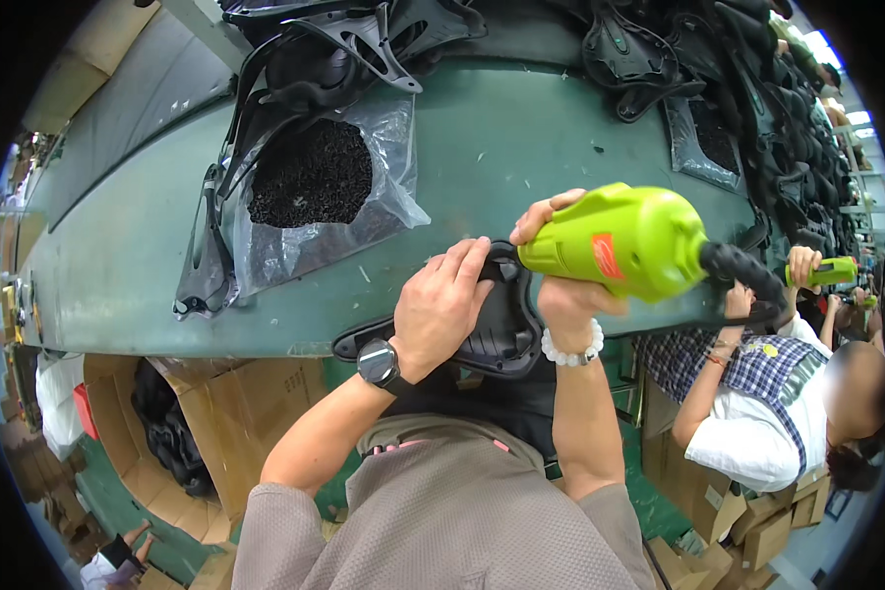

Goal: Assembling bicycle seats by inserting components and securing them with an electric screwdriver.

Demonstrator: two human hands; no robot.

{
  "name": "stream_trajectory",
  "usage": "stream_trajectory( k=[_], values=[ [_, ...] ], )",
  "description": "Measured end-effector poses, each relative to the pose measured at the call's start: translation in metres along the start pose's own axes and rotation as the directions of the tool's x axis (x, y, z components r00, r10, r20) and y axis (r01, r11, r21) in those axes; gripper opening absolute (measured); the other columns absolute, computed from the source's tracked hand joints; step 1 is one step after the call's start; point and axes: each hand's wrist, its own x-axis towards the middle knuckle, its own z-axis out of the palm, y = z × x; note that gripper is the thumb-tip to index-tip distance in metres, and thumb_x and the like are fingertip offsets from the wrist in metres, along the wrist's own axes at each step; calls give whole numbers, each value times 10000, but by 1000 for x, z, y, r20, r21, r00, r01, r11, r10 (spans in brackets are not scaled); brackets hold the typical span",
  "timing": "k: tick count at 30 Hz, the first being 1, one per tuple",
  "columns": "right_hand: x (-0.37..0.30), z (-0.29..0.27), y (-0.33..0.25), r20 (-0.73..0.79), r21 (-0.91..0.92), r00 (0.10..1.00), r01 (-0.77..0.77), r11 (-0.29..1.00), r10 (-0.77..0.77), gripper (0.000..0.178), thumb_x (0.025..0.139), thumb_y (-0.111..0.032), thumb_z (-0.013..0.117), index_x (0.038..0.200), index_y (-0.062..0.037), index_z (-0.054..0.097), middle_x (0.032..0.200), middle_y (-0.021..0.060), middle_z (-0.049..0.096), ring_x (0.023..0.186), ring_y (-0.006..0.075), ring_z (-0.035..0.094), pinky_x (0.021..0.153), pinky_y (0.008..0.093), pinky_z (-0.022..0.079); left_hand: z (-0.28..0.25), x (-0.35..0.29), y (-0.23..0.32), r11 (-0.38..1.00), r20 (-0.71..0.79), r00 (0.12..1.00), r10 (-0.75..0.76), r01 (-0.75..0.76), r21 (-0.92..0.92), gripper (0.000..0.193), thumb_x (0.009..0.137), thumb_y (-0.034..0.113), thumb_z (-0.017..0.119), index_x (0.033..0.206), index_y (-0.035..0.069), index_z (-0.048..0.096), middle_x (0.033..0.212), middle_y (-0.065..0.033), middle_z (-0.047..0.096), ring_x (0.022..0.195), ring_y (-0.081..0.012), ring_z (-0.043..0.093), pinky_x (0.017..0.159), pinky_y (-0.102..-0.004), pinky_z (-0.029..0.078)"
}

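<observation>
My right hand (565, 295), with a white bead bracelet at the wrist, is closed around a lime-green corded power tool (649, 246). A thick black cord leaves its back end, and its front end points at a black moulded plastic part (506, 324). That part lies at the near edge of the green table. My left hand (444, 307), a dark watch above it, presses on the part's left side with fingers together and fingertips close to the tool's nose. The tool's tip and any fastener under it are hidden.
A clear plastic bag (388, 162) of small black pieces lies on the green table (482, 128). Black plastic parts (354, 49) pile up behind it and at the far right. A co-worker (757, 393) sits at the right. An open cardboard box (236, 423) stands below left.
</observation>
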Motion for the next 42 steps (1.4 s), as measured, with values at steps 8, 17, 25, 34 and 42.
stream_trajectory(
  k=[8,17,25,34,42],
  values=[
    [9,-9,6,26,138,959,277,951,-283,356,752,-107,446,1049,62,548,830,124,615,745,184,589,696,341,511,-2,-1,7,1000,-1,1000,7,-7,27,560,780,102,736,1282,22,501,1171,-141,607,963,-315,634,781,-392,542],
    [11,-8,-14,99,53,967,229,972,-234,881,821,-690,568,1336,6,403,903,123,613,821,213,609,784,354,501,-11,20,16,998,-80,996,40,-36,55,622,714,223,804,1233,7,537,1212,-151,605,1078,-330,601,907,-407,508],
    [10,-9,-13,73,132,980,175,976,-186,855,763,-721,548,1212,4,498,926,137,595,787,248,585,748,377,481,8,22,15,994,32,999,-9,6,108,574,730,334,796,1168,24,591,1055,-108,632,869,-274,667,726,-358,551],
    [13,-34,-14,-129,422,983,172,890,-128,974,736,-902,309,1055,-15,555,760,146,581,677,256,545,665,376,451,8,21,14,995,12,1000,15,-16,100,505,743,309,798,1125,41,605,1053,-111,635,860,-294,665,712,-373,548],
    [20,-35,-16,-44,505,982,178,845,-181,1022,742,-905,283,1060,29,552,749,160,587,661,265,568,619,354,469,11,23,12,997,-2,1000,27,-26,73,479,737,292,807,1095,40,613,1042,-109,638,846,-292,665,709,-373,550]
  ],
)
